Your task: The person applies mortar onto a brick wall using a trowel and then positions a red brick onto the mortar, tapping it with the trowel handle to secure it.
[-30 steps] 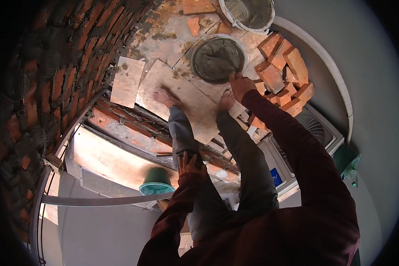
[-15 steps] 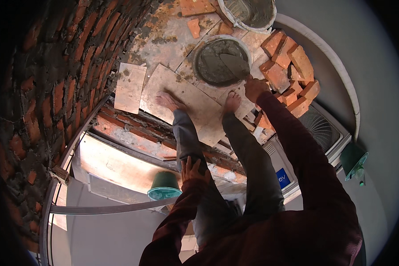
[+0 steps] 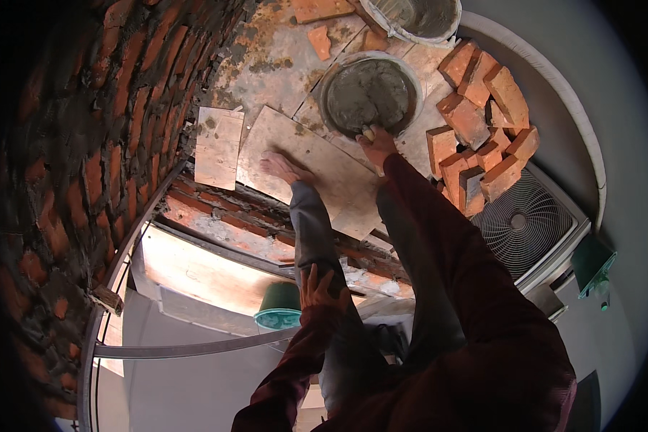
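Note:
My right hand (image 3: 378,150) is closed on the handle of a trowel (image 3: 369,134) at the near rim of a round bucket (image 3: 409,85) of grey wet mortar (image 3: 371,86); the blade is sunk or hidden in the mortar. My left hand (image 3: 318,291) rests on my left leg at the knee, fingers apart and holding nothing. My bare left foot (image 3: 281,164) is on a pale board (image 3: 317,180); my right foot is mostly hidden behind my right arm. Broken orange bricks (image 3: 471,126) are heaped right of the mortar bucket.
A mortared brick wall (image 3: 93,173) rises at left. A second bucket (image 3: 450,21) stands at top. An outdoor air-conditioner unit (image 3: 522,223), pale hose (image 3: 590,144) and green container (image 3: 590,263) are at right. A green bucket (image 3: 277,313) and metal bar (image 3: 194,351) are below.
My right hand has moved left along the bucket's near rim, and the trowel blade seen half a second ago is now down in the mortar. The whole view has shifted slightly.

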Tool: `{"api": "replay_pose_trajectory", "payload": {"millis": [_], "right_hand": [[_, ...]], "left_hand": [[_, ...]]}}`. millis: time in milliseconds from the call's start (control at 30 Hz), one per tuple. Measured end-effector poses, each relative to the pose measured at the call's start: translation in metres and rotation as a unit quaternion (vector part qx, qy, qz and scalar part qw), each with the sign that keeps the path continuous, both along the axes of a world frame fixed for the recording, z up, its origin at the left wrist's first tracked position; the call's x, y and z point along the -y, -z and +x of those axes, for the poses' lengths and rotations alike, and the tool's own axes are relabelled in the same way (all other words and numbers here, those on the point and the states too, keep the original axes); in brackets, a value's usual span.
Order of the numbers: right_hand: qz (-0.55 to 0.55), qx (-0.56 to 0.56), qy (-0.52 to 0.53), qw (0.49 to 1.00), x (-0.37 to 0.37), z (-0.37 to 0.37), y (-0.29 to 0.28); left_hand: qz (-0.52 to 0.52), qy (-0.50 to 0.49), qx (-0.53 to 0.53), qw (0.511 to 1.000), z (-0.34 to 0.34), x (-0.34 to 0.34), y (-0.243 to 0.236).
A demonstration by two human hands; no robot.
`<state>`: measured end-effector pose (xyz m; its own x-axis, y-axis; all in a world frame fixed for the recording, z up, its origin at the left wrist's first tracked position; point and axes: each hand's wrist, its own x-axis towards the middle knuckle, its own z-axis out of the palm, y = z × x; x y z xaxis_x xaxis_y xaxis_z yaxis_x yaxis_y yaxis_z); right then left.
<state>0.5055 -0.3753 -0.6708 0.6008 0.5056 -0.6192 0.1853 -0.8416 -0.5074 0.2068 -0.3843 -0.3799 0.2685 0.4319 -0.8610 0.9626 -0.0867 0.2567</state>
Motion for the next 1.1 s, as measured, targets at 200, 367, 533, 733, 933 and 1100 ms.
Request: {"api": "replay_pose_trajectory", "payload": {"millis": [200,367,533,733,933,1100], "right_hand": [[0.042,-0.025,0.032,0.998,0.012,-0.007,-0.031],[0.066,-0.08,0.085,0.991,0.041,-0.003,-0.038],[0.088,-0.073,0.033,0.993,0.06,0.033,-0.058],[0.123,0.025,-0.075,0.989,0.054,0.068,-0.126],[0.12,-0.065,-0.255,0.957,0.003,0.105,-0.352],[0.202,0.042,-0.541,0.815,-0.13,0.137,-0.559]], "left_hand": [[0.005,0.011,-0.005,1.0,0.006,-0.004,-0.005],[0.016,0.024,-0.01,1.0,0.005,-0.008,-0.007],[0.022,0.035,-0.008,0.999,0.01,-0.014,-0.01],[0.026,0.014,0.022,0.999,0.011,-0.022,-0.008],[0.049,-0.039,0.029,0.998,0.006,-0.025,-0.025],[0.061,-0.106,0.122,0.985,0.016,-0.069,-0.047]]}}
